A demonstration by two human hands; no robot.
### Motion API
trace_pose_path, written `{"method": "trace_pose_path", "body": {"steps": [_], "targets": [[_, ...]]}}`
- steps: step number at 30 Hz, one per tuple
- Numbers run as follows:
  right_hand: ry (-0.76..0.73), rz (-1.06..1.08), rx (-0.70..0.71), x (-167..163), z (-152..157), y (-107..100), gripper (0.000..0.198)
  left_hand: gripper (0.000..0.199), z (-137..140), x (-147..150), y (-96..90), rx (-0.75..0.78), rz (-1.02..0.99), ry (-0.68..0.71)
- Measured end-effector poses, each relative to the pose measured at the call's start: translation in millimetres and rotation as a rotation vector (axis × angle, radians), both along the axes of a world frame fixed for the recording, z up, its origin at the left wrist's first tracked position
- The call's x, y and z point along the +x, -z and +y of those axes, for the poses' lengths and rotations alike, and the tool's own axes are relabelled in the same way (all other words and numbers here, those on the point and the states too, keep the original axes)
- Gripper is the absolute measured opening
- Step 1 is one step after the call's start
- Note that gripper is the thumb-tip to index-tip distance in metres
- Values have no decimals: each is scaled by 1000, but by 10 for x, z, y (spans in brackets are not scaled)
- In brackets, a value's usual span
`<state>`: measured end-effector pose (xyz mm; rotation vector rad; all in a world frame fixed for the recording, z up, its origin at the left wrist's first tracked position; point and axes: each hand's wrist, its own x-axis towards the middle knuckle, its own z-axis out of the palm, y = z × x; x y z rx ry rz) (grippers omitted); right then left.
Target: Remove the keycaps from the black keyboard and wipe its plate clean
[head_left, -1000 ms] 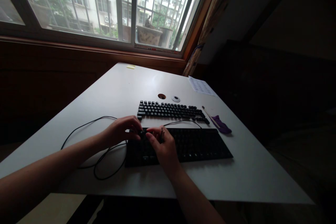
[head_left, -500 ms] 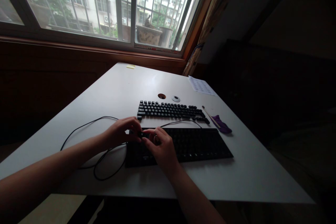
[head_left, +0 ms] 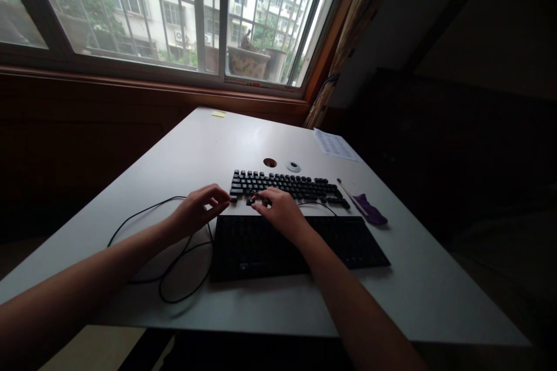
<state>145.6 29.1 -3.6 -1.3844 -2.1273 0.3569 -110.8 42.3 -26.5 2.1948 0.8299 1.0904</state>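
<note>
And now to the keys, set out in rows on the white table, just behind the black keyboard. Right hand reaching across the keyboard, out over the front left of those rows, thumb and fingers curled towards each other, close by a small key at the near edge. Pinched on it or merely beside it? Impossible to tell from here. Over to the left hand, just off the keyboard's far left corner: fingers arched, a gap showing inside the curve, tips drawn in close to thumb, right next to the corner key. Touching or gripping there, again too small to tell.

Keyboard lying flat and square to the near side, its surface very dark, keys there hard to make out. Off to the left, a black cable looping on the table, passing below the left forearm. Away to the right, a purple cloth, crumpled, with a thin brush slanting beside it. Behind the rows, a round hole and a pale ring, side by side. Farther back, a printed sheet near the right edge.
</note>
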Motion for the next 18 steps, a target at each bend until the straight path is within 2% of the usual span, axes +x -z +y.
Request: {"method": "trace_pose_path", "body": {"steps": [5, 9, 18], "targets": [[-9, -77, -45, -58, 232, 99, 13, 17, 155, -76, 76, -8, 44, -93], [-10, -118, -64, -158, 235, 140, 16, 17, 226, -104, 153, -25, 73, -139], [2, -114, -69, -158, 218, 216, 17, 18, 253, -101, 219, -66, 127, -130]]}}
